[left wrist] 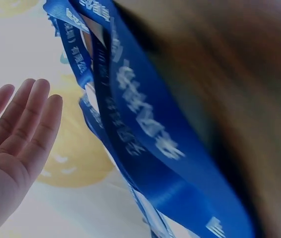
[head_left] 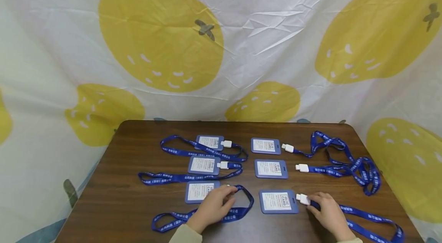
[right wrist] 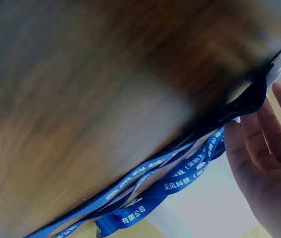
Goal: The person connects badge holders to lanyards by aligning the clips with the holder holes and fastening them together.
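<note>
My left hand [head_left: 215, 205] hovers over the front left blue lanyard [head_left: 238, 214], fingertips close by its white clip, which they mostly hide. In the left wrist view that hand's fingers [left wrist: 36, 124] are spread and apart from the strap. Under its edge lies a blue-framed badge holder [head_left: 198, 192], partly covered. At the front right, my right hand [head_left: 328, 212] pinches the strap of another lanyard [head_left: 371, 218] just behind its white clip [head_left: 302, 199]. This clip's tip points at the slot end of a badge holder [head_left: 277, 201], with a small gap between them.
Behind on the left, two badge holders [head_left: 203, 165] have lanyards [head_left: 165, 178] with clips at their slot ends. Behind on the right, two more badge holders [head_left: 271, 169] lie apart from clips [head_left: 302, 168] on tangled lanyards [head_left: 362, 170]. A fruit-patterned cloth [head_left: 269, 51] hangs behind the brown table [head_left: 114, 181].
</note>
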### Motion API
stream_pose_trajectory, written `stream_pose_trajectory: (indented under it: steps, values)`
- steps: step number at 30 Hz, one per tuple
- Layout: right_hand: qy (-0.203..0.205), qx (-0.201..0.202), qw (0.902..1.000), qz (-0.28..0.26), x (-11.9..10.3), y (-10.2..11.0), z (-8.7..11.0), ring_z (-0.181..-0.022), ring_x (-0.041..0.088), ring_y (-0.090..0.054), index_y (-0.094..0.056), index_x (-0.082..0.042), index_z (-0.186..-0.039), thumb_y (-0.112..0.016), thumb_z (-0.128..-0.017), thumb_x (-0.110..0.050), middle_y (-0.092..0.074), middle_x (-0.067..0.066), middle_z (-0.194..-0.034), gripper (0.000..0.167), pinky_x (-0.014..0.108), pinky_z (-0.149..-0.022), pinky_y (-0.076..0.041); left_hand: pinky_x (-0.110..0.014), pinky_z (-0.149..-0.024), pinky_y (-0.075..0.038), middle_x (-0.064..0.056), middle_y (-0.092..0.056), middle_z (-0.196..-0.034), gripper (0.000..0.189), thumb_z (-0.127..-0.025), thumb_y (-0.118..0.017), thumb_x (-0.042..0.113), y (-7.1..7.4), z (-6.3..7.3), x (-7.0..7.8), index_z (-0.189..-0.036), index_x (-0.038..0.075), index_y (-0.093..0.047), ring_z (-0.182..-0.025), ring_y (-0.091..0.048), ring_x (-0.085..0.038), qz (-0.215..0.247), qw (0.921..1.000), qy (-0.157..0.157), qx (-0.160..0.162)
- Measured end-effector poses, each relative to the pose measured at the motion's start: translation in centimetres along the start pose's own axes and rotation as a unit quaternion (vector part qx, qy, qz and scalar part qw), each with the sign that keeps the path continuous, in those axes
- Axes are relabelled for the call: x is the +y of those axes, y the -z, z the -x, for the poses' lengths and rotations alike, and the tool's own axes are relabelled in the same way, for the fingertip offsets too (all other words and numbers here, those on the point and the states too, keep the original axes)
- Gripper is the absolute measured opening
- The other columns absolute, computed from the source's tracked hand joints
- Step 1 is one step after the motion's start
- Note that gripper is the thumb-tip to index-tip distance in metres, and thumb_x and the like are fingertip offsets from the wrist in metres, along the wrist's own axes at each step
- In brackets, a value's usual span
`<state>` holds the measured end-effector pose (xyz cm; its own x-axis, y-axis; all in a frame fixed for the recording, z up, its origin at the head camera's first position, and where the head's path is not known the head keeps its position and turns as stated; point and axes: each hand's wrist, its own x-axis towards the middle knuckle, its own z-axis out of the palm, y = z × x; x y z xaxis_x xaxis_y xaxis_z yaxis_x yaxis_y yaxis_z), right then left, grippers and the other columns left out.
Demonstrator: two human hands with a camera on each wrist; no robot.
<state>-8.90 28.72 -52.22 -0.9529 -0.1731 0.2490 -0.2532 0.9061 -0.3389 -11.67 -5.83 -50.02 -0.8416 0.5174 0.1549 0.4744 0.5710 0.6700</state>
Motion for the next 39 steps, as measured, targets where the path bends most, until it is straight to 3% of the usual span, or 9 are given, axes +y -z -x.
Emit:
stream_pose_trajectory:
  steps: [8,15,21,27,29,31,36,39]
  values:
    - [-0.004,0.001,1.0000,0.006,-0.1,0.0,0.2,-0.082,0.032,-0.059,-0.068,-0.002,-0.085,-0.077,-0.065,-0.002,-0.064,0.010,-0.084,0.021,0.047,-0.072,-0.047,-0.022,-0.076,-0.048,-0.007,-0.063,-0.105,0.027,-0.088,-0.056,0.013,-0.9,-2.5,1.7,-0.113,0.004,-0.060,-0.090,-0.060,-0.011,-0.017,0.9984,-0.043,-0.034]
    - [-0.011,0.000,0.9999,0.012,0.0,0.0,0.2,-0.079,0.031,-0.060,-0.067,-0.003,-0.085,-0.076,-0.067,-0.003,-0.064,0.009,-0.083,0.020,0.047,-0.069,-0.047,-0.019,-0.076,-0.046,-0.003,-0.063,-0.100,0.029,-0.087,-0.057,0.018,-2.6,-5.0,3.7,-0.113,0.006,-0.061,-0.088,-0.058,-0.009,-0.085,0.9898,-0.102,-0.052]
    - [-0.007,-0.001,0.9998,0.018,0.2,-0.1,0.0,-0.078,0.031,-0.060,-0.066,-0.005,-0.084,-0.076,-0.069,-0.005,-0.064,0.008,-0.081,0.018,0.046,-0.069,-0.047,-0.021,-0.075,-0.047,0.000,-0.059,-0.097,0.031,-0.083,-0.062,0.027,-5.1,-7.1,6.2,-0.109,0.010,-0.062,-0.089,-0.056,-0.010,-0.220,0.9646,-0.107,-0.099]
    - [-0.005,0.003,0.9998,0.018,0.0,-0.2,-0.1,-0.078,0.031,-0.060,-0.066,-0.005,-0.083,-0.075,-0.069,-0.005,-0.064,0.008,-0.081,0.017,0.046,-0.069,-0.048,-0.021,-0.062,-0.044,0.004,-0.050,-0.090,0.031,-0.076,-0.068,0.031,-9.0,-7.6,7.0,-0.103,0.016,-0.062,-0.083,-0.046,-0.009,-0.378,0.9151,-0.105,-0.091]
    - [-0.001,0.008,0.9998,0.018,0.0,-0.2,-0.2,-0.078,0.031,-0.060,-0.065,-0.004,-0.083,-0.075,-0.069,-0.005,-0.064,0.009,-0.081,0.017,0.046,-0.069,-0.048,-0.021,-0.062,-0.042,0.004,-0.048,-0.092,0.032,-0.076,-0.067,0.031,-9.9,-7.6,7.1,-0.104,0.017,-0.061,-0.084,-0.044,-0.009,-0.405,0.9038,-0.106,-0.090]
    - [0.001,0.010,0.9998,0.019,0.0,-0.3,-0.2,-0.077,0.031,-0.060,-0.065,-0.004,-0.082,-0.075,-0.069,-0.004,-0.064,0.009,-0.080,0.017,0.046,-0.069,-0.048,-0.022,-0.065,-0.042,0.004,-0.047,-0.093,0.035,-0.077,-0.066,0.031,-10.5,-7.7,7.0,-0.107,0.016,-0.059,-0.085,-0.043,-0.010,-0.411,0.9017,-0.096,-0.093]
    - [0.003,0.005,0.9997,0.023,0.0,-0.4,-0.5,-0.075,0.030,-0.060,-0.064,-0.004,-0.082,-0.075,-0.069,-0.004,-0.063,0.009,-0.080,0.017,0.045,-0.068,-0.048,-0.024,-0.071,-0.043,0.003,-0.046,-0.095,0.042,-0.077,-0.065,0.037,-11.1,-7.9,6.9,-0.113,0.016,-0.057,-0.087,-0.043,-0.011,-0.402,0.9071,-0.050,-0.114]
    - [0.002,-0.002,0.9997,0.025,-0.1,-0.3,-0.6,-0.075,0.030,-0.059,-0.063,-0.005,-0.081,-0.075,-0.068,-0.004,-0.063,0.009,-0.079,0.017,0.045,-0.066,-0.048,-0.024,-0.072,-0.043,0.003,-0.047,-0.096,0.049,-0.076,-0.067,0.043,-11.2,-8.2,6.7,-0.115,0.016,-0.058,-0.089,-0.043,-0.011,-0.406,0.9048,-0.038,-0.122]
